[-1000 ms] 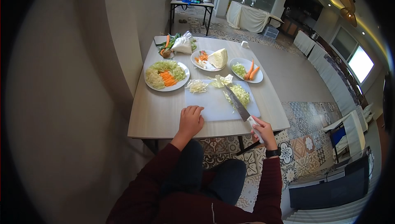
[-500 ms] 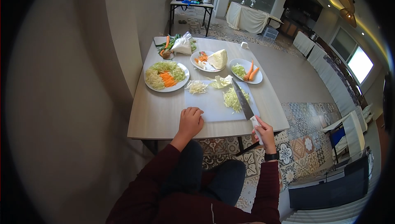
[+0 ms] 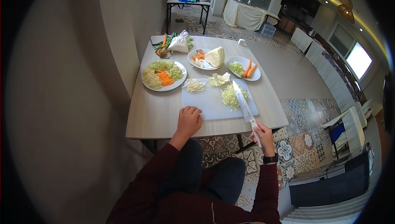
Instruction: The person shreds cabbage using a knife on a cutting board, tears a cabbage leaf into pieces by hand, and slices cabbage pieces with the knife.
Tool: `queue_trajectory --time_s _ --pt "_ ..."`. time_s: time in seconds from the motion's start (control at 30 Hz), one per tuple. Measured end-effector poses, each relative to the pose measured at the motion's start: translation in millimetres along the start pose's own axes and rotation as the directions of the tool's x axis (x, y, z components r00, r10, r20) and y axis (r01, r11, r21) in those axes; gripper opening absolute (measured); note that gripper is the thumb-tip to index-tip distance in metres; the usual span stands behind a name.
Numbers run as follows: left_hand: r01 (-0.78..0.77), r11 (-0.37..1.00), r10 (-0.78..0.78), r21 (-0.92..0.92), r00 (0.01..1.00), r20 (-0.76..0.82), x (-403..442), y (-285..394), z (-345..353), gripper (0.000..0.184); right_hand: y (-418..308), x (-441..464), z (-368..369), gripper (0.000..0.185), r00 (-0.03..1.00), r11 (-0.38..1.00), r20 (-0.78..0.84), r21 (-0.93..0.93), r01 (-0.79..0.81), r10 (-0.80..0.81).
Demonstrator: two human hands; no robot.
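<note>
My right hand [image 3: 263, 136] grips the white handle of a knife [image 3: 244, 105], whose blade points away over the right part of a white cutting board [image 3: 210, 106]. Beside and partly under the blade is a pile of shredded cabbage [image 3: 229, 96]. My left hand [image 3: 189, 121] rests at the board's near left corner, fingers together and curled, with nothing visible in it. A paler shredded pile [image 3: 194, 85] sits at the board's far left, and loose cabbage leaves [image 3: 219, 79] lie at its far edge.
A plate of shredded vegetables [image 3: 180, 81] stands at the left. Behind the board are a plate with a cabbage piece [image 3: 215, 57] and a plate with whole carrots [image 3: 252, 71]. A plastic bag [image 3: 179, 44] and greens lie at the back left.
The knife has swung from pointing left across the shredded cabbage to pointing more straight ahead, and its blade now looks brighter. My left hand has stayed at the board's corner.
</note>
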State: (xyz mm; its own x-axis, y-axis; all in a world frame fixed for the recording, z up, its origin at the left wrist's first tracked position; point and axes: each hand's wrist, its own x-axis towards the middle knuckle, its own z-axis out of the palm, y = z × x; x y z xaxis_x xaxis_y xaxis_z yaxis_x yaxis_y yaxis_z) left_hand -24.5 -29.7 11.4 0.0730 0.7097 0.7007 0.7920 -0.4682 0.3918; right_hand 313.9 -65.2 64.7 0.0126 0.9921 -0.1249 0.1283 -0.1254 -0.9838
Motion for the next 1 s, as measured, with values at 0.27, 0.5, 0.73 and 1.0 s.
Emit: queue_trajectory --time_s 0.27,0.5,0.73,1.0 --pt "0.028 0.999 -0.028 -0.018 0.999 0.035 3.6 2.5 -2.8 0.023 25.7 -17.1 8.2 0.047 0.985 0.988 -0.100 -0.084 0.131 -0.139" --pt "0.178 0.977 -0.169 -0.117 0.983 0.076 39.9 10.7 -6.3 0.025 50.0 -61.3 19.9 0.049 0.984 0.983 -0.120 0.115 0.145 -0.132" --pt "0.166 0.979 -0.162 -0.116 0.986 0.039 100.6 -7.2 14.4 0.025 75.1 -52.8 27.2 0.021 0.955 0.950 -0.291 0.280 0.136 -0.051" --pt "0.203 0.952 -0.185 -0.230 0.978 0.097 177.8 -69.8 71.0 0.022 32.0 101.2 -37.8 0.019 0.905 0.944 -0.324 0.084 0.319 -0.277"
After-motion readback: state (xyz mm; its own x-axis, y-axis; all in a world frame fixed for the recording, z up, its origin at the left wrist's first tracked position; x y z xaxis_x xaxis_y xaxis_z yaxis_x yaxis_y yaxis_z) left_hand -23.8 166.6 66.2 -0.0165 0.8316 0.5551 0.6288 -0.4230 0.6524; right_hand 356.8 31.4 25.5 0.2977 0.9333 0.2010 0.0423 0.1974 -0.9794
